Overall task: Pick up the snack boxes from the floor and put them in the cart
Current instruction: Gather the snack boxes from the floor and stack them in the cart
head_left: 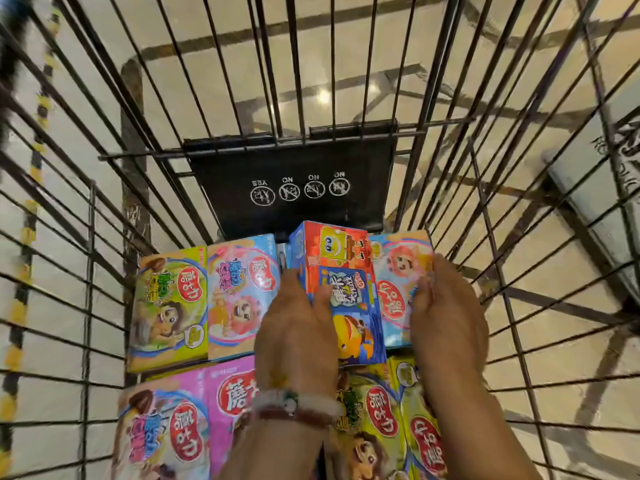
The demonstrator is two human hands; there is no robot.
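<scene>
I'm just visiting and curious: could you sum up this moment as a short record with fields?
place: inside a wire cart
contents: snack boxes lying flat on the cart floor
left hand: on the blue box, fingers on its left edge
right hand: on the pale blue box beside it
blue box: lies on top of other boxes
wrist: bracelets on the left

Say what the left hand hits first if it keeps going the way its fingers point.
Left hand rests on the orange-and-blue box, fingers pointing to the cart's far end. Beyond the box top, probably the black flap; depth unclear.
</scene>
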